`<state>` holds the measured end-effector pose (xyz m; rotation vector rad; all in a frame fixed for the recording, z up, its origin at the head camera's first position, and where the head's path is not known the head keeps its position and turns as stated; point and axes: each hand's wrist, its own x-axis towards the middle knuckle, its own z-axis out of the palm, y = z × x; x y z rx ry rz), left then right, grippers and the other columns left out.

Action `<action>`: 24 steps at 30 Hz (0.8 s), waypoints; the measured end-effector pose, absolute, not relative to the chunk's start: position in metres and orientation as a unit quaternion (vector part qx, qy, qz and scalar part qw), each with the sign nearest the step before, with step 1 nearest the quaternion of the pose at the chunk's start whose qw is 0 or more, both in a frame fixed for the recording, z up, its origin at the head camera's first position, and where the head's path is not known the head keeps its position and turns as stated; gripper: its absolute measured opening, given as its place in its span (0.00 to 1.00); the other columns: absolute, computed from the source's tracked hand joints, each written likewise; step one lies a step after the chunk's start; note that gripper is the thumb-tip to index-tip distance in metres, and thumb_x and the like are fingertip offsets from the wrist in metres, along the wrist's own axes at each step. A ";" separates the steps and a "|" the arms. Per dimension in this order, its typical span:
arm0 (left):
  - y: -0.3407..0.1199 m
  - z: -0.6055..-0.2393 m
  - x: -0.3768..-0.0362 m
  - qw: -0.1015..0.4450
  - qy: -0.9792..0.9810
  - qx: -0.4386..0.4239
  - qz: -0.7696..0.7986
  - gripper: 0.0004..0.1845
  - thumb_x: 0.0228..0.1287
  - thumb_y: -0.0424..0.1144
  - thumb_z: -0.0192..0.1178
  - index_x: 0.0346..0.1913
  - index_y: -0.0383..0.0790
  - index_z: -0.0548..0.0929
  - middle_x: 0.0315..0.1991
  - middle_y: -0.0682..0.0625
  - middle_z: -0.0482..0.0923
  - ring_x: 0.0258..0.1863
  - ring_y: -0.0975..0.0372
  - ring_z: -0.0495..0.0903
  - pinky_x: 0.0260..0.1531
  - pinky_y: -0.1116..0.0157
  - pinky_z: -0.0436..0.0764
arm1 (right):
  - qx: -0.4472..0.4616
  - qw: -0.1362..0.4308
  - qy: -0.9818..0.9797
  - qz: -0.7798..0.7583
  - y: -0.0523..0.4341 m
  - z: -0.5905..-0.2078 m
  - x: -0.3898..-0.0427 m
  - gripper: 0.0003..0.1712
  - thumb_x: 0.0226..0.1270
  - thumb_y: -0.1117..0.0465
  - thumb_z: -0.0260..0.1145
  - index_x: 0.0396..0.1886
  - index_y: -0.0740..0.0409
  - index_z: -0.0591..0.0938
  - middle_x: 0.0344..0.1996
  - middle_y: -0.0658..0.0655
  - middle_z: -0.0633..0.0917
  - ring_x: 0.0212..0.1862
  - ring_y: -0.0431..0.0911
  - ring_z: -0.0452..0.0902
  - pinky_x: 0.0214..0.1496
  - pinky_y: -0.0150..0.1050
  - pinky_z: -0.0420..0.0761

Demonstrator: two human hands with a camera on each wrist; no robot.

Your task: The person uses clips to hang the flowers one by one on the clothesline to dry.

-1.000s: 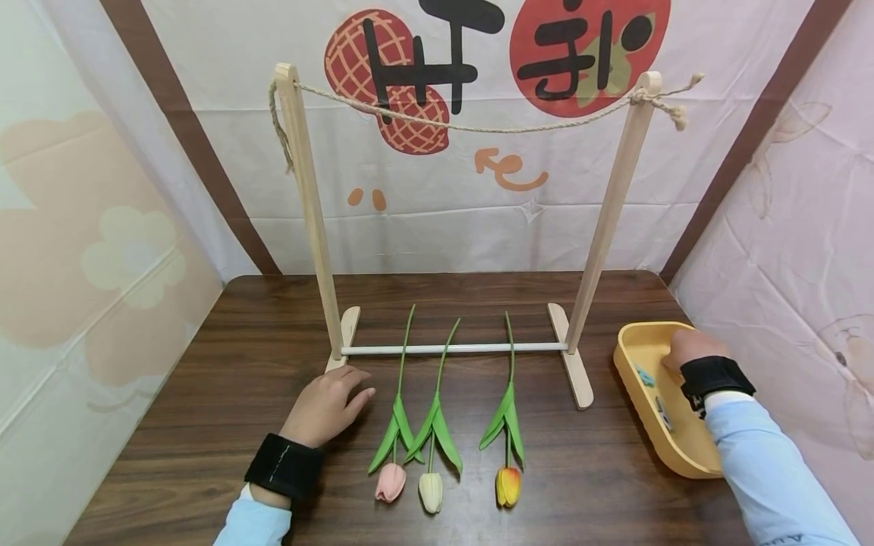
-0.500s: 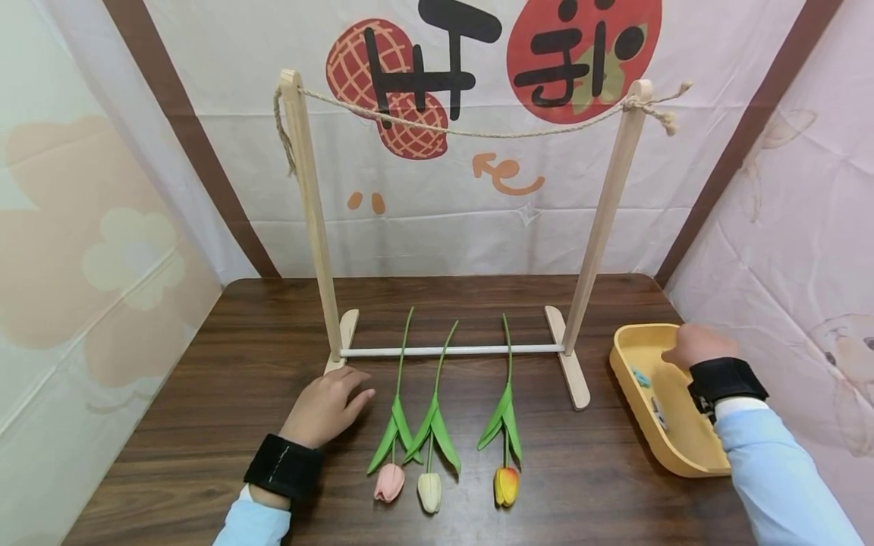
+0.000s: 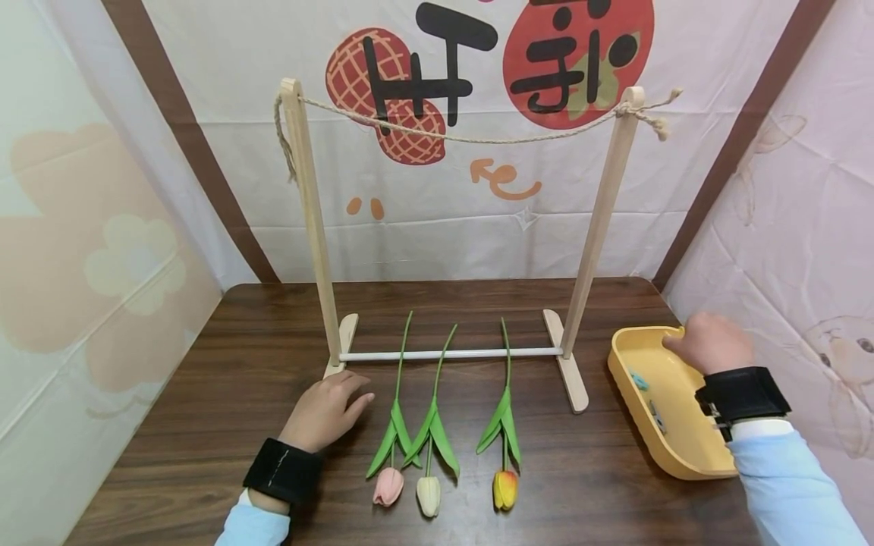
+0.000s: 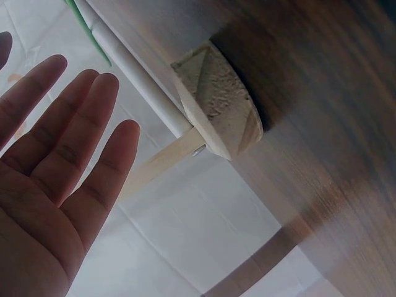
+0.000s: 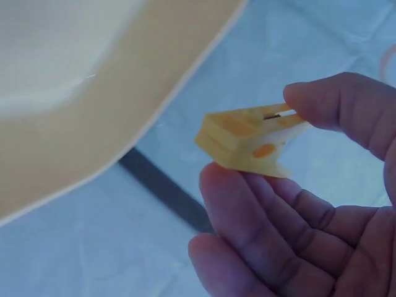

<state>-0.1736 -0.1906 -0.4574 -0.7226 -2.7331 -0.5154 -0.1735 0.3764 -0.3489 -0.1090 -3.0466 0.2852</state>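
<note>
Head view, with both wrist views. The right hand (image 3: 710, 343) was raised over the far rim of the yellow tray (image 3: 631, 402), at about 3 o'clock on the wooden table (image 3: 225, 394). The right wrist view showed its thumb and fingers (image 5: 247, 210) pinching a yellow clothes peg (image 5: 247, 139), held clear of the tray's rim (image 5: 124, 130). Two more pegs, one blue (image 3: 639, 381) and one grey (image 3: 658, 415), lay inside the tray.

The left hand (image 3: 326, 408) rested palm down on the table at about 8 o'clock, its fingers straight and relaxed and gripping nothing, just beside the left foot (image 4: 216, 102) of the wooden drying rack (image 3: 310, 220). The fingers (image 4: 74, 142) lay near the rack's white crossbar (image 3: 451, 353).

A rope (image 3: 464, 138) sagged between the tops of the rack's two posts. Three artificial tulips lay side by side at 6 o'clock, stems passing under the crossbar, heads toward the person: a pink tulip (image 3: 388, 487), a cream tulip (image 3: 429, 497) and an orange tulip (image 3: 504, 489). A printed cloth backdrop (image 3: 478, 189) hung behind at 12 o'clock.
</note>
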 end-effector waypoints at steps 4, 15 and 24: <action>-0.190 -0.456 -0.173 0.133 -0.943 -0.248 -0.178 0.14 0.64 0.40 0.66 0.48 0.36 0.85 0.42 0.46 0.82 0.42 0.54 0.82 0.42 0.53 0.79 | -0.017 0.092 -0.990 0.102 0.364 -0.342 -0.167 0.25 0.60 0.52 0.66 0.09 0.55 0.70 0.11 0.52 0.66 0.17 0.49 0.63 0.17 0.41 0.60; -0.188 -0.457 -0.173 0.129 -0.944 -0.245 -0.179 0.14 0.64 0.40 0.66 0.48 0.36 0.85 0.42 0.46 0.82 0.42 0.54 0.82 0.41 0.53 0.79 | 0.056 0.299 -0.948 0.094 0.333 -0.334 -0.156 0.25 0.57 0.57 0.70 0.09 0.54 0.66 0.07 0.48 0.61 0.11 0.45 0.56 0.15 0.39 0.52; -0.186 -0.458 -0.174 0.135 -0.942 -0.249 -0.179 0.14 0.63 0.40 0.66 0.47 0.35 0.85 0.42 0.46 0.82 0.42 0.53 0.82 0.41 0.53 0.79 | 0.106 0.378 -0.913 0.109 0.310 -0.338 -0.151 0.16 0.51 0.59 0.74 0.27 0.70 0.82 0.17 0.61 0.82 0.15 0.52 0.75 0.14 0.42 0.65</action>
